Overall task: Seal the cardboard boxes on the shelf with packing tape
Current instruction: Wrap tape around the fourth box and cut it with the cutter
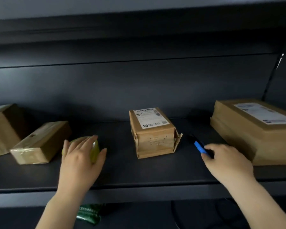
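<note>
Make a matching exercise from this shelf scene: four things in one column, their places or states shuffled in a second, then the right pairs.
Things
1. tape roll
2. blue-and-black cutter
3. small labelled box
4. large flat box

Places or states
A. far right of the shelf
B. under the left hand
C. middle, end flap loose
D. at the right hand's fingers

Pairs: 1-B, 2-D, 3-C, 4-A

The left hand [80, 156] covers most of the tape roll [94, 150], both end boxes [2, 128] [261, 129] run past the picture's edges, and the label print [151, 119] is unreadable.

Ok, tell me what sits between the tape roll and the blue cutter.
In the head view, the small labelled box stands between the tape roll and blue cutter, on the shelf.
</note>
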`<state>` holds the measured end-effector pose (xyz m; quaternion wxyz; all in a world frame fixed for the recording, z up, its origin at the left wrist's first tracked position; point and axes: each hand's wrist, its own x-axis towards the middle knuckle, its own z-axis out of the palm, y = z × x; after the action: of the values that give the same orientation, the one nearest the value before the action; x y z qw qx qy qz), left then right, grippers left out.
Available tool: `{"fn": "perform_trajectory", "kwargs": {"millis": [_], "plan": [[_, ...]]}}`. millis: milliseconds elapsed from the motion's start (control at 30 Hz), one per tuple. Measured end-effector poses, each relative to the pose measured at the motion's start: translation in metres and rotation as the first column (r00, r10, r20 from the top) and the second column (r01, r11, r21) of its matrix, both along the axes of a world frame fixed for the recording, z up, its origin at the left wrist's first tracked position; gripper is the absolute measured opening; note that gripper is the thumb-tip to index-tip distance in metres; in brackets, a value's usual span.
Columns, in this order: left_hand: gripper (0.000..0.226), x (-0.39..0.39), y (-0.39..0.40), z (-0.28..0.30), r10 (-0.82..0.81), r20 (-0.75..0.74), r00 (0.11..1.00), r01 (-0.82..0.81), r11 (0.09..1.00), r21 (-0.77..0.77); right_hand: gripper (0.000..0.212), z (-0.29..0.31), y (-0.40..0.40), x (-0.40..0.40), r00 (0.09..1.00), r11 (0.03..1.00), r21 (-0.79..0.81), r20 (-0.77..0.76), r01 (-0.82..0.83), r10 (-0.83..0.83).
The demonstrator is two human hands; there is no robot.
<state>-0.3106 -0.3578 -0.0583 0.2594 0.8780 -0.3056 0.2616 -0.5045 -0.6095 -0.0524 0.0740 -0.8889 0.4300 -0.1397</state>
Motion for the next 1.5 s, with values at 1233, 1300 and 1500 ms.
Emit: {"fn": "perform_trajectory", "kwargs": {"millis": [1233, 1300, 1500], "plan": [[0.029, -0.025, -0.061, 0.030, -0.610, -0.356, 0.708, 0.449, 0.778, -0.440, 0.036, 0.023, 0.063, 0.065, 0.578, 0.717, -0.292, 0.439, -0.633, 0.688], [0.027, -0.025, -0.061, 0.031, -0.601, -0.355, 0.716, 0.448, 0.785, -0.427, 0.037, 0.020, 0.064, 0.064, 0.591, 0.722, -0.308, 0.422, -0.620, 0.687], [0.029, -0.024, -0.060, 0.035, -0.605, -0.327, 0.726, 0.479, 0.786, -0.391, 0.040, 0.024, 0.065, 0.062, 0.591, 0.722, -0.289, 0.426, -0.628, 0.685]]}}
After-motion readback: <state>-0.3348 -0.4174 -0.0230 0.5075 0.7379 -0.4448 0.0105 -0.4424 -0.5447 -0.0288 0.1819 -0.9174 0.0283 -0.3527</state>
